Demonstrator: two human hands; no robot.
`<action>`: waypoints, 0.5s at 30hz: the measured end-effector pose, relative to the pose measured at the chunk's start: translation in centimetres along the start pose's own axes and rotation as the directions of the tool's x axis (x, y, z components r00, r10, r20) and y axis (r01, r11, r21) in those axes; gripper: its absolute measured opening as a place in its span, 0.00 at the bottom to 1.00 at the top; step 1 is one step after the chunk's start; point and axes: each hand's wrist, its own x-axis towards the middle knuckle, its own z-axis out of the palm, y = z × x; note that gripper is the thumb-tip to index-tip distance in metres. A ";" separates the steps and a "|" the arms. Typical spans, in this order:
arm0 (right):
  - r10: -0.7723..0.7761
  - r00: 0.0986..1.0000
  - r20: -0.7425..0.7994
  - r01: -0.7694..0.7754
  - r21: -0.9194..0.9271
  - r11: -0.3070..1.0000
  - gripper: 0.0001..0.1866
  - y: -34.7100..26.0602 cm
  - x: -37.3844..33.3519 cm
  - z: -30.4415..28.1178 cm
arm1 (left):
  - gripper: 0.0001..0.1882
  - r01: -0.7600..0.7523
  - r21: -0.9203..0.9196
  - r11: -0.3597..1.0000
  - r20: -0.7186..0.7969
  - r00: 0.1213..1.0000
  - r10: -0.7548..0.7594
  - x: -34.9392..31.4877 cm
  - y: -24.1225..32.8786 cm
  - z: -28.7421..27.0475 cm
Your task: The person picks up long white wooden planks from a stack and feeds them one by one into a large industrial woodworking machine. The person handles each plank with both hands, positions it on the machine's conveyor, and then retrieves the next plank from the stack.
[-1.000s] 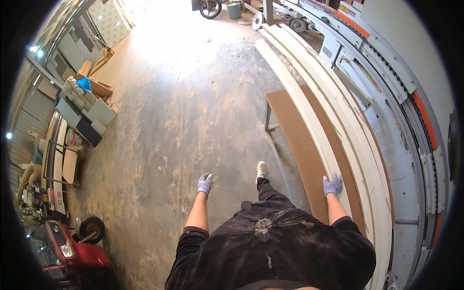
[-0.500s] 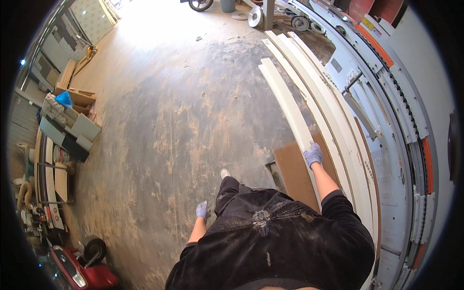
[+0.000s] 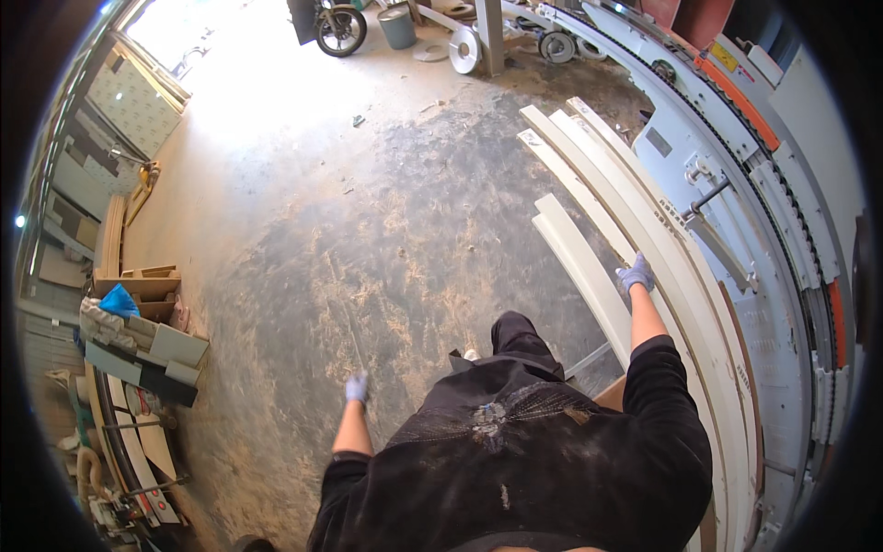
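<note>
My right hand (image 3: 635,274), in a pale purple-blue glove, is at the long white boards (image 3: 648,198) on my right, its fingers apart over the edge of one of them. Beside it lies a shorter off-white board (image 3: 581,258), whose far end stops well before the others. My left hand (image 3: 356,387), gloved the same way, hangs low on my left side above the floor, slightly blurred. Nothing shows in it and its fingers look loosely extended.
A long grey machine (image 3: 736,193) with a chain and orange strips runs along the right. A pile of boxes and panels (image 3: 152,340) stands left. Ahead are a motorcycle wheel (image 3: 341,31), a grey bucket (image 3: 397,28) and a post (image 3: 490,37). The concrete floor (image 3: 368,230) is dusty.
I have moved forward, and the motorcycle wheel and bucket show more fully. My right hand has shifted from the shorter board to the longer boards. My left hand has swung outward.
</note>
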 end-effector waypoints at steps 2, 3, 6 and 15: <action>0.042 0.999 0.019 -0.041 -0.068 0.997 0.49 -2.5 1.6 -0.6 | 0.19 0.188 -0.468 0.863 0.088 0.982 -0.166 8.2 6.7 -5.4; 0.071 0.997 0.036 -0.067 -0.095 0.993 0.49 -3.8 2.5 -0.8 | 0.23 0.169 -0.471 0.866 0.093 0.985 -0.142 12.1 10.6 -7.9; 0.097 0.995 0.023 -0.092 -0.160 0.983 0.47 -7.9 6.3 -1.2 | 0.26 0.111 -0.738 0.666 0.064 0.993 -0.095 19.6 21.9 -11.8; -0.037 0.999 0.022 0.042 -0.273 0.961 0.42 -15.4 15.2 -3.1 | 0.25 0.232 -0.624 0.746 0.325 0.946 -0.023 28.9 42.3 -12.0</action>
